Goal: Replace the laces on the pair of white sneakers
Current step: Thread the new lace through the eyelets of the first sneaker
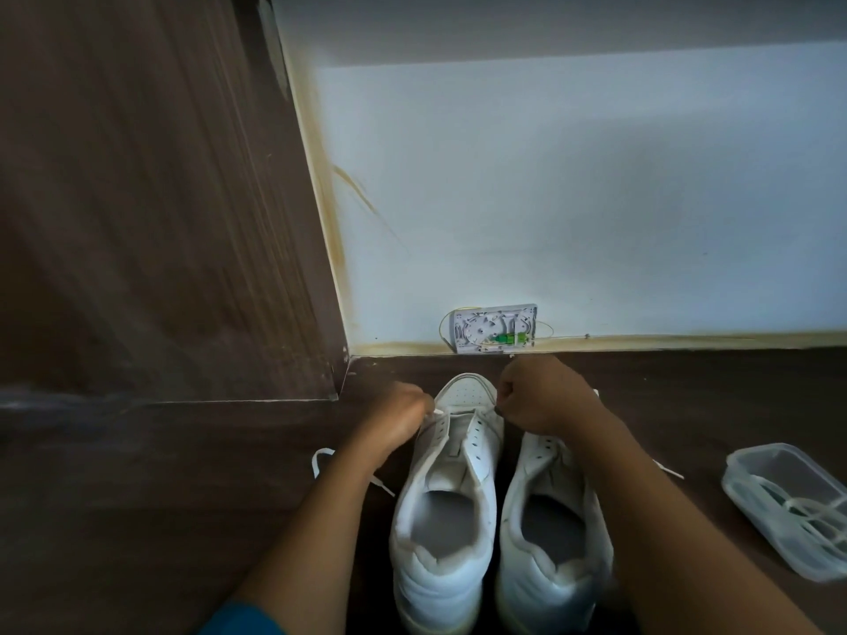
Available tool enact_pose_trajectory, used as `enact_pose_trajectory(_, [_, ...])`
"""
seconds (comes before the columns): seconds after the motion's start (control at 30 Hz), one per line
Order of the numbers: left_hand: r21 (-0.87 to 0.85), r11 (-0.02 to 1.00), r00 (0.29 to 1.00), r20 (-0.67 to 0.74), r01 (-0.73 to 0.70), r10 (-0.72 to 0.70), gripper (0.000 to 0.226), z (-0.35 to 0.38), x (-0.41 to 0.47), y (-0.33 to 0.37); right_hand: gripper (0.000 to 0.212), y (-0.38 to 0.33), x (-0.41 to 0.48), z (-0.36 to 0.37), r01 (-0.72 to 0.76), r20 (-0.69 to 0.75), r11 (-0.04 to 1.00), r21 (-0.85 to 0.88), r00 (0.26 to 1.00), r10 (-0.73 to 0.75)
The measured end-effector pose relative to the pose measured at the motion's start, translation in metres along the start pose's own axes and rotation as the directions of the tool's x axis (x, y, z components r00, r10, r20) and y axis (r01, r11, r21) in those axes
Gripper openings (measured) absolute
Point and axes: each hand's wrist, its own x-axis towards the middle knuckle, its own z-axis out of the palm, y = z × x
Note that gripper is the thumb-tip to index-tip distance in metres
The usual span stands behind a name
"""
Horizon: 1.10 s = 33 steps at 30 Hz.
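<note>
Curling tight, the fingers of the left hand [405,417] and right hand [545,396] pinch a white lace [382,486] at the front eyelets of the left sneaker [447,478], fingertips hidden. The right sneaker [550,520] stands just beside it, partly covered by the forearm. A clear tub [751,453], cut off at the right, holds spare laces [797,506].

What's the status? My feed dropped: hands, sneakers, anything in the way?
Left hand, right hand each pinch the lace at left sneaker's toe-end eyelets. Right sneaker beside it, no lace showing. Nothing blocking; clear container off right.
</note>
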Motion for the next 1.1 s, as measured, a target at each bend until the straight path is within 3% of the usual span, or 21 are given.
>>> enact_pose_trajectory(0.1, [-0.246, 0.969, 1.000, -0.002, -0.009, 0.009, 0.030, 0.000, -0.008, 0.004, 0.016, 0.002, 0.004, 0.000, -0.055, 0.081, 0.991, 0.124, 0.996, 0.045])
enact_pose_trajectory(0.2, [-0.393, 0.919, 0.999, 0.030, -0.026, 0.041, 0.031, -0.002, -0.013, 0.009, 0.014, -0.004, 0.002, -0.002, -0.110, 0.156, 0.929, 0.354, 0.986, 0.057])
enact_pose_trajectory(0.3, [-0.491, 0.868, 0.997, -0.034, -0.076, 0.069, 0.032, -0.006, -0.013, 0.013, 0.031, -0.010, -0.001, -0.013, -0.132, 0.138, 0.771, 0.624, 0.989, 0.058])
enact_pose_trajectory(0.4, [-0.640, 0.756, 0.991, -0.082, -0.133, 0.106, 0.030, -0.009, -0.017, 0.023, 0.034, -0.011, -0.004, -0.021, -0.140, 0.111, 0.557, 0.819, 0.990, 0.085])
enact_pose_trajectory(0.5, [-0.770, 0.613, 0.983, -0.105, -0.176, 0.150, 0.030, -0.017, -0.026, 0.035, 0.037, -0.012, -0.009, -0.030, -0.131, 0.114, 0.321, 0.938, 0.991, 0.070])
enact_pose_trajectory(0.6, [-0.794, 0.568, 0.969, -0.108, -0.219, 0.222, 0.030, -0.029, -0.041, 0.060, 0.036, -0.015, -0.018, -0.048, -0.112, 0.108, 0.171, 0.979, 0.994, 0.031])
enact_pose_trajectory(0.8, [-0.799, 0.546, 0.955, -0.113, -0.252, 0.275, 0.028, -0.076, -0.079, 0.138, 0.033, -0.043, -0.041, -0.135, 0.008, -0.016, 0.199, 0.980, 0.999, 0.037])
enact_pose_trajectory(1.1, [-0.752, 0.512, 0.888, -0.210, -0.415, 0.410, 0.026, -0.138, -0.155, 0.234, 0.030, -0.085, -0.089, -0.263, 0.221, -0.228, 0.113, 0.969, 0.972, 0.052])
